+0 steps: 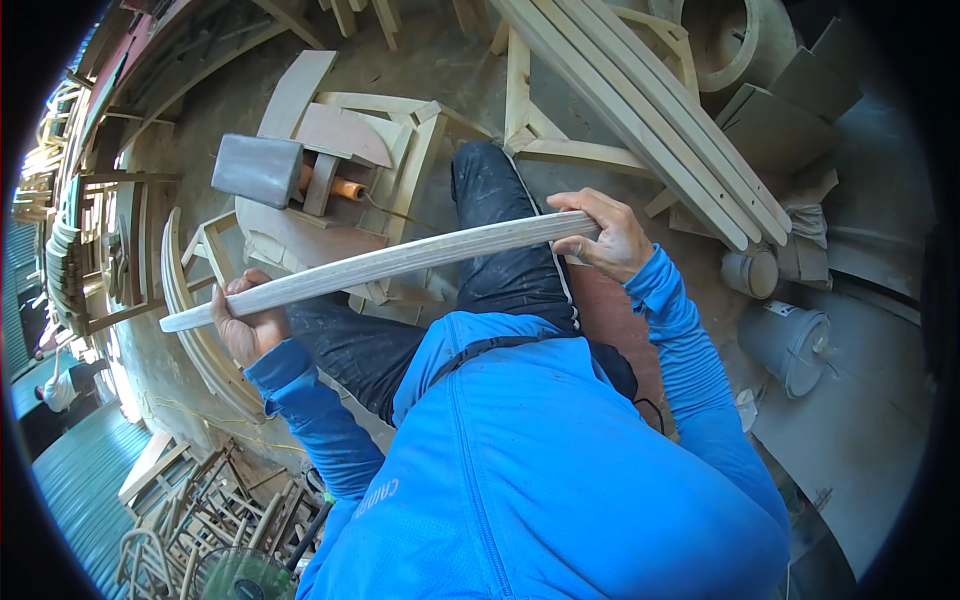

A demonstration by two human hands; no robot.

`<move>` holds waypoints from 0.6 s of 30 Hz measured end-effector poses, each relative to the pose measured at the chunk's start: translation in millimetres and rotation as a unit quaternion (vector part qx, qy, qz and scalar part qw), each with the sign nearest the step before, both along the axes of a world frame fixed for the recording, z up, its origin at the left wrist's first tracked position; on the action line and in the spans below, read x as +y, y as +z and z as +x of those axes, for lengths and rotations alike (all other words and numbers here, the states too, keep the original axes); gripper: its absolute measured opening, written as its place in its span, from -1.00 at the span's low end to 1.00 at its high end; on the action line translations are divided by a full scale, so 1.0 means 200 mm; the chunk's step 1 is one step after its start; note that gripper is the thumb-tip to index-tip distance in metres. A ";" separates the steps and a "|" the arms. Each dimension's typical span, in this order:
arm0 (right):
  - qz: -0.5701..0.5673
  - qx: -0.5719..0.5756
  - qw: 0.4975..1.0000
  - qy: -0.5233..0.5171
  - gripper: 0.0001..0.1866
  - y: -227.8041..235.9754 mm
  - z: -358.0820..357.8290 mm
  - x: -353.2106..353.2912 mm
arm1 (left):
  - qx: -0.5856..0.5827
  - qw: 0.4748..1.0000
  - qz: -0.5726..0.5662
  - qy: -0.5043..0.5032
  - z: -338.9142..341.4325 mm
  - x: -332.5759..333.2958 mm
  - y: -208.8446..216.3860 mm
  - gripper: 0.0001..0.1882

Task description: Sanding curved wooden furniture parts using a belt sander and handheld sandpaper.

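A long, slightly curved strip of pale wood (pixel 390 262) lies across in front of me, above my thighs. Its left end is lower in the picture than its right. My left hand (pixel 250 318) is closed round the strip close to its left end, which pokes out past the fingers. At the other end, my right hand (pixel 608 236) grips it between thumb and fingers. Beyond the strip, a grey box-shaped block and an orange-handled tool (pixel 348 188) rest on a low wooden stand (pixel 420 170); the tool's exact kind is unclear.
Several long slats (pixel 650 120) lie on a wooden frame (pixel 575 150) at the far right. Curved strips (pixel 190 310) lean at the left. A white bucket (pixel 785 345) and a small can (pixel 750 272) stand on the right. Chair parts and a fan (pixel 240 575) are at the lower left.
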State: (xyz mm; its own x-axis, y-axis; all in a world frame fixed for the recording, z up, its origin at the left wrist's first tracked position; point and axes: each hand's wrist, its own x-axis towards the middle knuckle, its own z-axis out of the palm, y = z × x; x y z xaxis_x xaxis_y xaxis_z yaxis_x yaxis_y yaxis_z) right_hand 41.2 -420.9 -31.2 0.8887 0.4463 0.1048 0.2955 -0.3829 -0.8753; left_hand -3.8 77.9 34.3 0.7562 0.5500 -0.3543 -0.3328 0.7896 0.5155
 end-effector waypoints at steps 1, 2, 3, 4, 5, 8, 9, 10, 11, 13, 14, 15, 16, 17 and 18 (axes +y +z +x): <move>0.002 0.001 1.000 -0.001 -0.31 0.00 0.00 0.00 | -0.006 1.000 0.001 -0.006 0.00 0.01 0.00 -0.81; 0.043 0.040 0.998 -0.006 -0.28 0.01 0.01 0.00 | -0.004 1.000 0.003 -0.007 -0.01 0.00 0.01 -0.81; 0.084 0.079 0.993 -0.011 -0.25 0.01 0.00 0.01 | 0.000 1.000 0.005 0.004 -0.01 0.00 0.01 -0.83; 0.086 0.080 0.993 -0.012 -0.25 0.01 0.00 0.01 | 0.004 1.000 0.007 0.015 -0.01 0.00 0.01 -0.85; 0.117 0.121 0.986 -0.021 -0.26 0.01 0.00 0.02 | 0.005 1.000 0.008 0.016 -0.01 0.00 0.02 -0.85; 0.136 0.151 0.979 -0.019 -0.29 0.02 0.00 0.01 | -0.004 1.000 -0.016 0.027 -0.02 0.00 0.02 -0.86; 0.126 0.139 0.982 -0.010 -0.31 0.02 0.01 0.00 | -0.013 0.999 -0.024 0.030 -0.03 0.00 0.03 -0.82; 0.130 0.143 0.981 -0.006 -0.31 0.03 0.02 -0.02 | -0.022 0.999 -0.033 0.034 -0.03 -0.01 0.03 -0.77; 0.100 0.123 0.987 0.021 -0.35 0.05 0.03 -0.04 | -0.020 0.999 -0.030 0.036 -0.03 -0.03 0.04 -0.77; 0.072 0.107 0.990 0.049 -0.39 0.07 0.05 -0.05 | -0.073 0.996 -0.042 -0.013 -0.03 -0.08 0.06 -0.68; 0.023 0.085 0.993 0.080 -0.39 0.08 0.05 -0.07 | -0.083 0.996 -0.027 -0.020 -0.02 -0.09 0.06 -0.65; -0.027 0.064 0.991 0.110 -0.40 0.08 0.06 -0.08 | -0.082 0.996 -0.030 -0.024 -0.01 -0.10 0.06 -0.65; -0.065 0.034 0.989 0.130 -0.39 0.05 0.05 -0.07 | -0.112 0.992 -0.008 -0.065 -0.02 -0.10 0.08 -0.65; -0.106 0.024 0.982 0.153 -0.38 0.06 0.05 -0.03 | -0.149 0.983 0.007 -0.104 0.00 -0.13 0.08 -0.65; -0.078 0.003 0.981 0.179 -0.38 0.02 0.05 0.01 | -0.168 0.977 -0.027 -0.128 0.03 -0.18 0.09 -0.64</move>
